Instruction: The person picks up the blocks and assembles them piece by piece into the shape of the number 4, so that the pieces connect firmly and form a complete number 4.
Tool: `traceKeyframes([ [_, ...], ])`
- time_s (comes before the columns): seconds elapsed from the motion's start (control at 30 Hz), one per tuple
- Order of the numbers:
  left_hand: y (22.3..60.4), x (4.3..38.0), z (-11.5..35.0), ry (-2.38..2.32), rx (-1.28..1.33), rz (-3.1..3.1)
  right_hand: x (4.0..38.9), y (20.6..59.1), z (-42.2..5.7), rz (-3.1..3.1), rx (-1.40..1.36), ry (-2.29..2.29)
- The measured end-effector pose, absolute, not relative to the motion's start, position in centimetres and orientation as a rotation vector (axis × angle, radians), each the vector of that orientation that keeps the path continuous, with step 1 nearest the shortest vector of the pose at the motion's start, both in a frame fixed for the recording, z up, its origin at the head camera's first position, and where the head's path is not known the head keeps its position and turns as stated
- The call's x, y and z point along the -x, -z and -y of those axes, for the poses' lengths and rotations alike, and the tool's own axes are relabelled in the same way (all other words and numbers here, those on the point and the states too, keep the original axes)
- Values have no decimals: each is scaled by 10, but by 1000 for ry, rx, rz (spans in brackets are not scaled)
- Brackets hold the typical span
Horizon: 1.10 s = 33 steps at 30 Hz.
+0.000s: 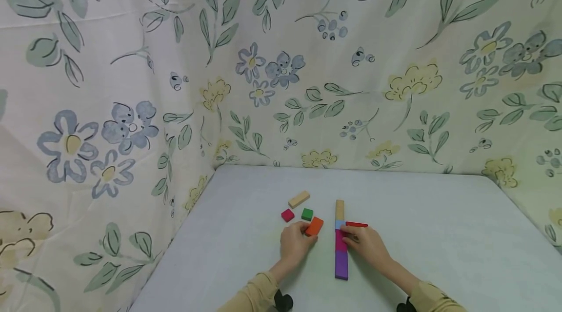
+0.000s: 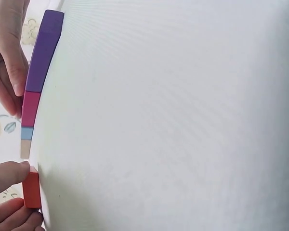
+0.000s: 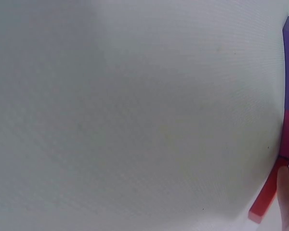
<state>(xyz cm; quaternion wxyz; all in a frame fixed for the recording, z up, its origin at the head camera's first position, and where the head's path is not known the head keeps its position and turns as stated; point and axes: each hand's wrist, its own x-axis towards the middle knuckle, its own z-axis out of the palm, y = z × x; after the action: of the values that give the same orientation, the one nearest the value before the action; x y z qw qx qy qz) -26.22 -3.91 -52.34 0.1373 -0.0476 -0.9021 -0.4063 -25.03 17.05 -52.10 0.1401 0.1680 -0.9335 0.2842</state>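
My left hand [image 1: 296,243] pinches an orange block [image 1: 315,226] between thumb and fingers, left of a straight row of blocks. From the near end, that row runs through a purple block [image 1: 341,265], a magenta block [image 1: 340,241], a light blue block [image 1: 339,224] and a plain wooden block [image 1: 340,208]. On the row's other side, my right hand [image 1: 366,246] holds a long red block [image 1: 356,224] with its end against the row. Its fingertips reach the light blue and magenta blocks. In the right wrist view, fingers partly cover the red block [image 3: 266,197].
Beyond my left hand lie a green block [image 1: 307,214], a dark pink block [image 1: 287,215] and another plain wooden block [image 1: 299,199]. All rest on a white table [image 1: 246,190]. A floral cloth [image 1: 281,122] hangs behind and along the table's left side.
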Motion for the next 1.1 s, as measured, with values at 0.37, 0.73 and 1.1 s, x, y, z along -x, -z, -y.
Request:
traceKeyframes([
  [0.37, 522, 264, 43, 1128, 134, 2621, 250, 521, -170, 2691, -491, -825],
  [0.73, 521, 263, 48, 1184, 150, 2609, 248, 519, -170, 2696, -483, -836],
  [1.1, 517, 263, 61, 1268, 272, 2661, 249, 519, -171, 2681, -511, -823],
])
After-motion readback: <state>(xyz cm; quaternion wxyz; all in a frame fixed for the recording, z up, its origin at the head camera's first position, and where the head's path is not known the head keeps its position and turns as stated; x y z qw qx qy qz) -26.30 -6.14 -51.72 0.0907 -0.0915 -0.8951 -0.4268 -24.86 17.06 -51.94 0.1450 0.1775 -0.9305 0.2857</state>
